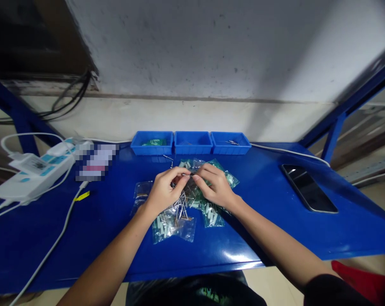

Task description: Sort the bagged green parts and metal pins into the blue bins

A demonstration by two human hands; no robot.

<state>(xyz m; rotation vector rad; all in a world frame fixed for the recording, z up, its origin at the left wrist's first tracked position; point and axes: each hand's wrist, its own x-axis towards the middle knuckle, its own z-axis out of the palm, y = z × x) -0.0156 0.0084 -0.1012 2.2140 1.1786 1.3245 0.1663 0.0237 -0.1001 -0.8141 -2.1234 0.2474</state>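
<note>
Over the middle of the blue table, the fingertips of my left hand [165,189] and my right hand [216,185] meet in a pinch. Between them is a small dark piece, too small to name. Below lies a loose pile of thin metal screws or nails [181,208], partly covered by my left hand. Around the pile are clear plastic bags: one [186,231] has white plugs and brass-coloured pieces by it, and a greenish bag [212,216] of white plugs sits below my right hand. Another small bag [143,189] lies to the left.
A blue bin with a green bag [152,149], a middle bin [193,149] and a bin with metal pins [231,150] line the back. A phone [309,189] lies at right. A white power strip [29,178] and cable [63,227] occupy the left.
</note>
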